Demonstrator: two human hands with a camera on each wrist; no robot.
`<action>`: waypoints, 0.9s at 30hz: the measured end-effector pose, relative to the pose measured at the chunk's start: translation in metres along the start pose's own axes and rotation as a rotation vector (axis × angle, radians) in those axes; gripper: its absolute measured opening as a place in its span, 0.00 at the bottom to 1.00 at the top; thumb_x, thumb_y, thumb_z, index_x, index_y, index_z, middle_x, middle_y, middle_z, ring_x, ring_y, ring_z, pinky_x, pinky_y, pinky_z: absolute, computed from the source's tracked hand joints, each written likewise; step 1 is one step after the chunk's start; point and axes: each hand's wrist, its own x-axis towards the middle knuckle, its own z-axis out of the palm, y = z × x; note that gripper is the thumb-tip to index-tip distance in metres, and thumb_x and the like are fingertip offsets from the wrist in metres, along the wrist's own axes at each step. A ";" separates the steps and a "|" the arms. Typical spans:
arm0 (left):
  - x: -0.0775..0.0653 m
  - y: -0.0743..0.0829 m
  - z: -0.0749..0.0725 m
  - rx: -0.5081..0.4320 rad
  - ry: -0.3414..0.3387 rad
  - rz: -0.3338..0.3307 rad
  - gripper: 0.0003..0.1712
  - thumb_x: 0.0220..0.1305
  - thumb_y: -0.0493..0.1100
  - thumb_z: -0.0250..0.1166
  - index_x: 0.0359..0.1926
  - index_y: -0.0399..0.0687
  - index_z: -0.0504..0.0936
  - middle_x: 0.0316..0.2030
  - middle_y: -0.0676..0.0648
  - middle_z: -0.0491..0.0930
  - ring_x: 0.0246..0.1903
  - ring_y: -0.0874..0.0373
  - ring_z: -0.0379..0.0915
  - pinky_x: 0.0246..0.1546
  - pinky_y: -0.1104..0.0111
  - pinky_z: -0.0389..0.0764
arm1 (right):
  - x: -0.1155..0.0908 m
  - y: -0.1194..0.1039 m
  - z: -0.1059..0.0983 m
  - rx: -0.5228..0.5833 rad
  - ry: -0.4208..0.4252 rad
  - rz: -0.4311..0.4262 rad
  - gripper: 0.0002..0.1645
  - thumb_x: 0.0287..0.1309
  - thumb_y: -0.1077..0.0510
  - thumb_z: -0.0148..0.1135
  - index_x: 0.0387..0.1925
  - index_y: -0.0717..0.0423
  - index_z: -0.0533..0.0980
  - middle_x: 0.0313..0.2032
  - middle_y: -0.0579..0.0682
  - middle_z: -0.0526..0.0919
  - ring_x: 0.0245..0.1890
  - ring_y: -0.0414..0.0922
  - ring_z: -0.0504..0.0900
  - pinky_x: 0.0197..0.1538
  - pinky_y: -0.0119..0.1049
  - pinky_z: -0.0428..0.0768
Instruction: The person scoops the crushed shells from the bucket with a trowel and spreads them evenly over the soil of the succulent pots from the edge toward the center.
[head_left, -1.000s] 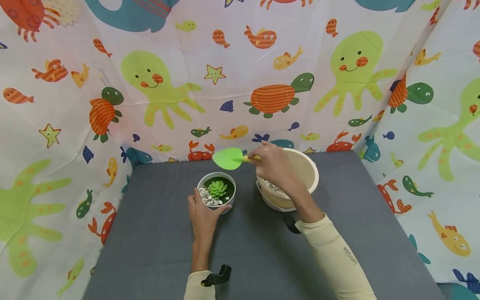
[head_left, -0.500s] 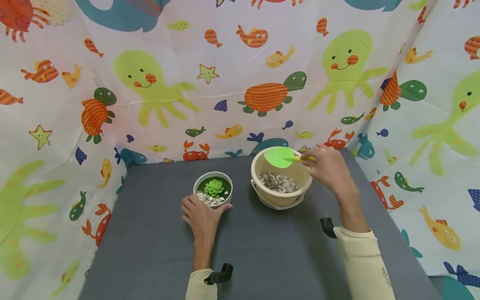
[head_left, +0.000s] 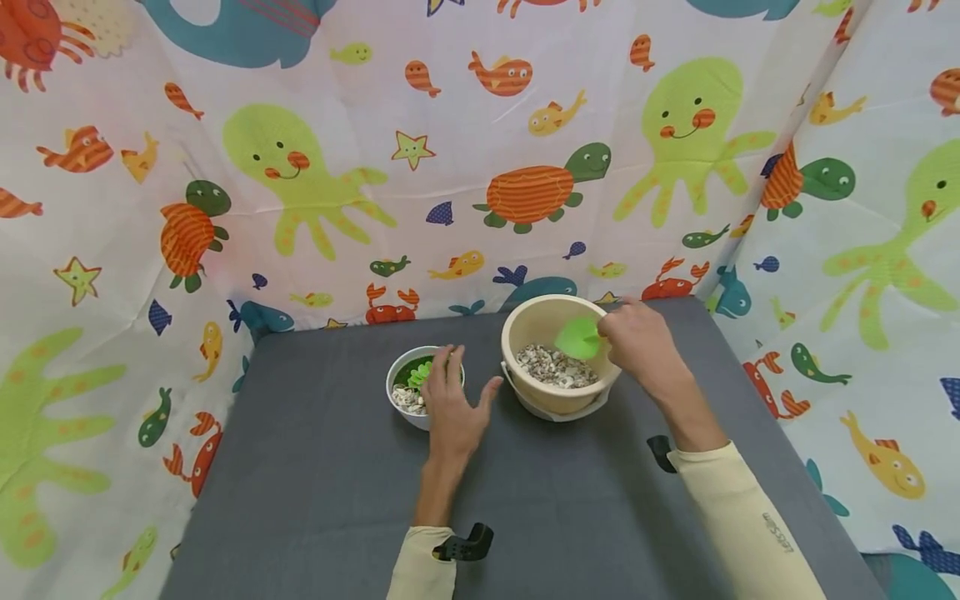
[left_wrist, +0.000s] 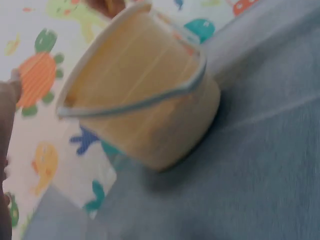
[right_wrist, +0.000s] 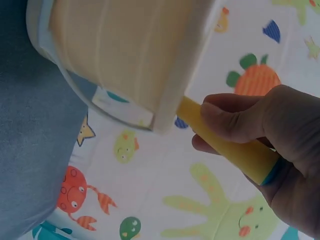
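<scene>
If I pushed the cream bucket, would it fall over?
Probably not easily: the bucket stands upright with stones low inside. A hard push near the top might tip it, since its base looks narrower. The hanging handle would probably swing.

On the left was a pale cream fabric sleeve [head_left: 423, 568]; on the right, a matching cream sleeve [head_left: 738, 517] bore tiny, illegible grey lettering [head_left: 777, 533]. A curved black wrist device [head_left: 467, 545] jutted beside the left sleeve's end, a blocky black wrist device [head_left: 661, 454] beside the right's.
</scene>
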 end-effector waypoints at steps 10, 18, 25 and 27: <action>-0.002 0.024 0.027 -0.111 -0.275 0.096 0.50 0.51 0.65 0.63 0.69 0.47 0.56 0.68 0.48 0.53 0.64 0.56 0.55 0.54 0.63 0.71 | 0.010 -0.013 0.032 -0.059 -0.058 0.005 0.12 0.40 0.72 0.63 0.14 0.54 0.77 0.15 0.48 0.76 0.30 0.53 0.78 0.32 0.49 0.78; 0.000 0.025 0.029 -0.132 -0.268 0.079 0.49 0.48 0.63 0.66 0.68 0.50 0.59 0.68 0.49 0.53 0.63 0.56 0.58 0.53 0.63 0.72 | 0.012 -0.020 0.052 0.052 -0.050 0.046 0.15 0.37 0.71 0.65 0.10 0.52 0.72 0.12 0.46 0.68 0.19 0.45 0.67 0.22 0.40 0.70; 0.001 0.023 0.030 -0.163 -0.224 0.099 0.48 0.46 0.63 0.67 0.66 0.49 0.62 0.67 0.47 0.56 0.63 0.56 0.58 0.54 0.65 0.71 | 0.008 -0.017 0.060 0.205 -0.030 0.120 0.11 0.35 0.69 0.62 0.10 0.52 0.76 0.12 0.43 0.66 0.17 0.43 0.62 0.25 0.40 0.65; 0.001 0.021 0.031 -0.170 -0.209 0.103 0.48 0.45 0.62 0.68 0.66 0.49 0.63 0.66 0.46 0.59 0.63 0.57 0.58 0.54 0.66 0.70 | 0.007 -0.017 0.060 0.238 -0.017 0.125 0.08 0.34 0.69 0.61 0.12 0.53 0.78 0.13 0.44 0.71 0.18 0.44 0.64 0.26 0.43 0.68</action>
